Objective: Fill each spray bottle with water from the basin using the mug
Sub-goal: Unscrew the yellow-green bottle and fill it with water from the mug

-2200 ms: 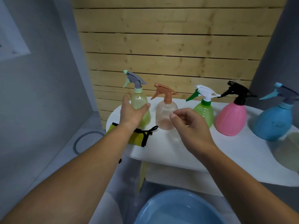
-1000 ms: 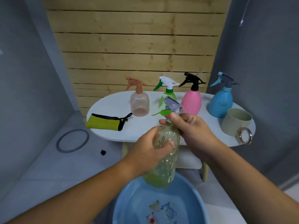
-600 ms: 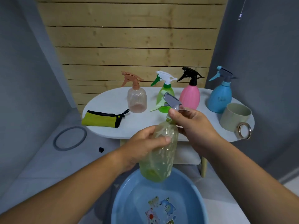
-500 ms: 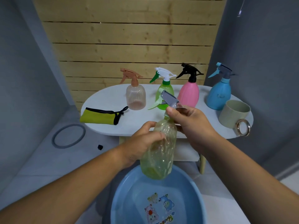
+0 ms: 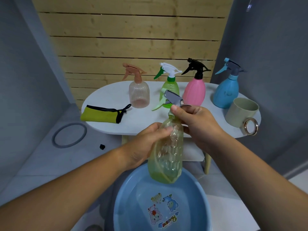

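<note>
Nearest: basin (image 5: 196, 194) on the floor. Held just above it, yellow bottle (image 5: 166, 157), left hand (image 5: 145, 147) wrapped round the body, right hand (image 5: 200, 124) pinching the neck under the grey spray head (image 5: 173, 99). Beyond, on the table (image 5: 106, 97): pouch (image 5: 101, 114), four upright bottles, mug (image 5: 241, 112) far right.

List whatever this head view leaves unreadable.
Head view:
Neck of the yellow-green spray bottle: covered by the right hand gripping at the trigger head; unscrewed or not, cannot tell.
Bottle side under the left hand: hidden by its grip.
Basin: near rim cut by the bottom edge.
Mug bottom: hidden by its own wall.
Pink spray bottle and blue spray bottle: opaque, fill level unseen.
</note>
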